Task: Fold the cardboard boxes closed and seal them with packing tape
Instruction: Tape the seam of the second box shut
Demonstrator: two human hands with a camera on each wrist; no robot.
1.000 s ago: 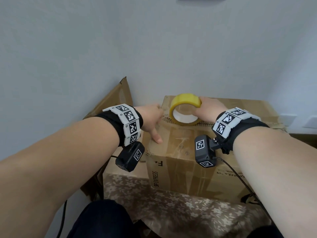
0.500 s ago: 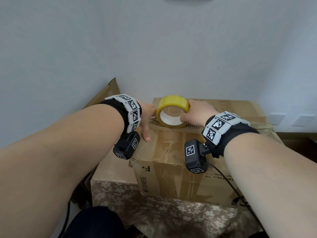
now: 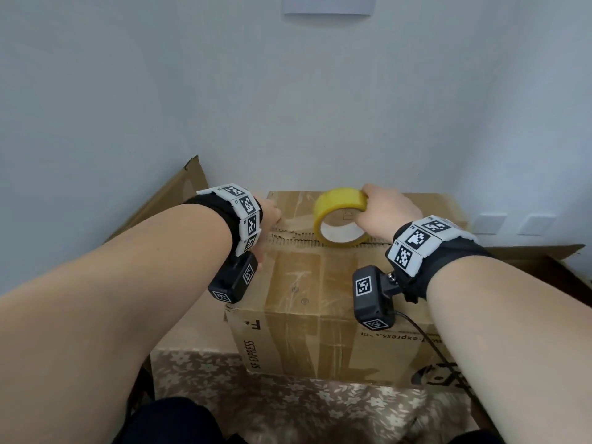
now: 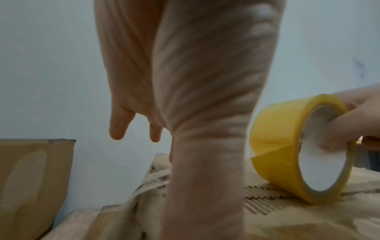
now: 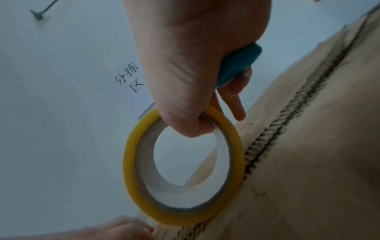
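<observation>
A closed brown cardboard box (image 3: 304, 283) stands in front of me, its flap seam (image 3: 294, 240) running left to right across the top. A yellow roll of packing tape (image 3: 339, 203) stands upright on that seam. My right hand (image 3: 381, 209) grips the roll, thumb inside the core (image 5: 191, 128), with a teal object (image 5: 238, 65) tucked in the palm. My left hand (image 3: 272, 216) rests at the left end of the box top, fingers straight (image 4: 117, 129), thumb pressing down at the edge. A clear tape strip (image 3: 298, 224) lies between that hand and the roll (image 4: 273, 146).
The box rests on a floral cloth (image 3: 288, 405). An open box flap (image 3: 173, 200) leans at the left against the wall. Another open cardboard box (image 3: 544, 254) sits at the right. Wall sockets (image 3: 512, 224) are behind it. A cable (image 3: 426, 338) hangs from my right wrist.
My right hand has rolled the tape to the right along the seam, away from the left hand. The left hand has stayed at the box's left end.
</observation>
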